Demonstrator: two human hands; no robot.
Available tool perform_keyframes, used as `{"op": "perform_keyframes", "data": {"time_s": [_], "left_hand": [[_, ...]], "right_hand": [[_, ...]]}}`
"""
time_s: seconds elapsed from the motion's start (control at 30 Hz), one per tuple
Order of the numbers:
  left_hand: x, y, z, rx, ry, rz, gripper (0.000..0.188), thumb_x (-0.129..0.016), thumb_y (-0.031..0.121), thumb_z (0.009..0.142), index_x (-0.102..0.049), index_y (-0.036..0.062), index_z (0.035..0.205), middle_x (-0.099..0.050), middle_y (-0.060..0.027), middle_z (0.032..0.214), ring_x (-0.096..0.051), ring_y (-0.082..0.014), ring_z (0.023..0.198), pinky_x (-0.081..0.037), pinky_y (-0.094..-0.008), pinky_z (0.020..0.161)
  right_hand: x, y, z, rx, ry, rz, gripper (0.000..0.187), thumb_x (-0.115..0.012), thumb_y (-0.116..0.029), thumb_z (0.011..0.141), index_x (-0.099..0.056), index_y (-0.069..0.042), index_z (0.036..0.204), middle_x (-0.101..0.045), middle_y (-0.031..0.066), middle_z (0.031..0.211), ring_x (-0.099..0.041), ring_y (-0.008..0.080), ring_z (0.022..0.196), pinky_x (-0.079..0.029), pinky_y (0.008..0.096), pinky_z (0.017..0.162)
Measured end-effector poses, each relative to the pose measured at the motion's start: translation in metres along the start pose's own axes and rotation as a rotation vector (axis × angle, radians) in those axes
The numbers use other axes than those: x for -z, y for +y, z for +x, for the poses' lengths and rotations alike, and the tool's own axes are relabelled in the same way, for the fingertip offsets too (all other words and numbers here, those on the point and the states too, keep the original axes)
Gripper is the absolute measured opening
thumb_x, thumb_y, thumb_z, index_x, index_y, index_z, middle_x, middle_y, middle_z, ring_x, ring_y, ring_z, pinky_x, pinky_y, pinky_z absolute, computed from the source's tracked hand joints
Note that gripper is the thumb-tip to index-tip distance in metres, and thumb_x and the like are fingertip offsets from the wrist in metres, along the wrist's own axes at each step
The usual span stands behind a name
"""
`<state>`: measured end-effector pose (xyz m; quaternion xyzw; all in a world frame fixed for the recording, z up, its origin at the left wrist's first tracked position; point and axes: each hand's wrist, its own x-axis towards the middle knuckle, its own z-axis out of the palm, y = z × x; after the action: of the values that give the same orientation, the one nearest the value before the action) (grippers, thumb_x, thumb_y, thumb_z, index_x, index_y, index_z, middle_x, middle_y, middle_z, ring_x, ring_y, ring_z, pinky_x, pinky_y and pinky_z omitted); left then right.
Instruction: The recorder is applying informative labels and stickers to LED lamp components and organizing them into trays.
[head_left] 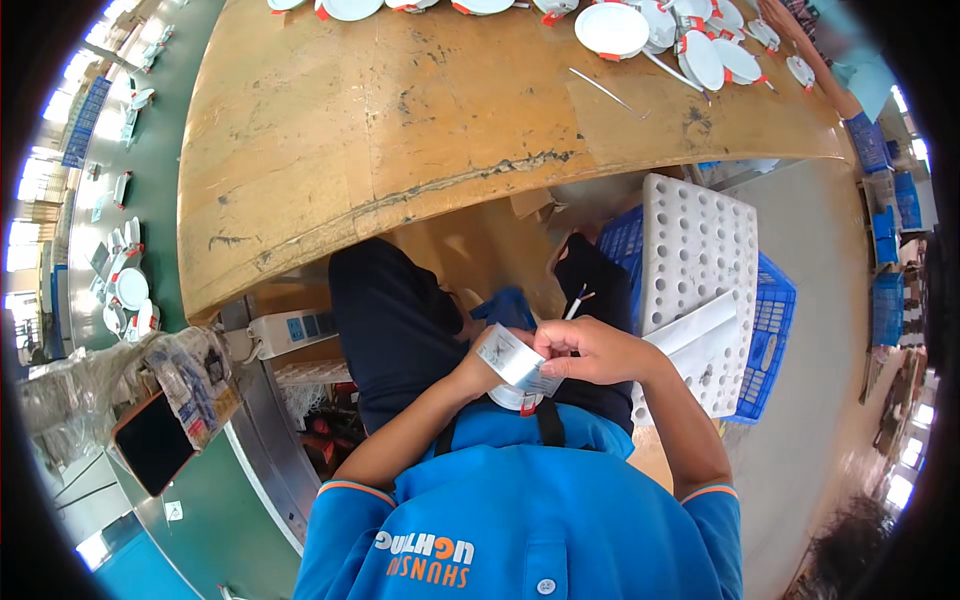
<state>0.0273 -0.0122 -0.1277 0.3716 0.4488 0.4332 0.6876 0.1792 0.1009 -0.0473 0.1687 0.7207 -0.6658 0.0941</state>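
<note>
In my lap, a small round white downlight [512, 400] with a red clip lies low between my hands, close to my shirt. Above it is a shiny silver-white printed piece [507, 353], perhaps a label; its exact kind is hard to make out. My left hand [474, 372] is closed around this piece and the light, most of its fingers hidden behind them. Fingers of my right hand [592, 350] pinch together at the piece's right edge. A white cable [576, 303] with bare wire ends sticks up beyond my right hand.
Several white downlights [612, 31] with red clips lie along the far side of the worn wooden table [400, 130]. White perforated foam [690, 260] leans on a blue crate [770, 330] at my right. A phone [154, 443] and a power strip [290, 332] are at left.
</note>
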Motion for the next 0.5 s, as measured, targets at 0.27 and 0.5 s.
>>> {"op": "perform_keyframes", "data": {"time_s": [0.27,0.5], "left_hand": [[0.013,0.020,-0.008,0.143,0.257,-0.151,0.026,-0.066,0.008,0.071,-0.057,0.0042,0.095,-0.060,-0.0045,0.086,-0.057,-0.0103,0.075,-0.047,-0.0263,0.065],[0.044,0.023,-0.039,0.061,0.327,-0.405,0.024,-0.065,0.002,0.072,-0.055,0.0038,0.093,-0.059,-0.0058,0.083,-0.059,-0.0134,0.075,-0.049,-0.0253,0.064]], "right_hand": [[0.012,-0.020,0.048,0.059,0.145,0.000,0.013,-0.057,-0.010,0.079,-0.050,-0.001,0.084,-0.054,0.0073,0.067,-0.052,0.0132,0.061,-0.042,0.0271,0.056],[-0.018,-0.046,0.123,0.101,-0.010,0.062,0.013,-0.054,-0.012,0.082,-0.051,-0.001,0.089,-0.055,0.0028,0.070,-0.050,0.0072,0.063,-0.042,0.0223,0.054]]}}
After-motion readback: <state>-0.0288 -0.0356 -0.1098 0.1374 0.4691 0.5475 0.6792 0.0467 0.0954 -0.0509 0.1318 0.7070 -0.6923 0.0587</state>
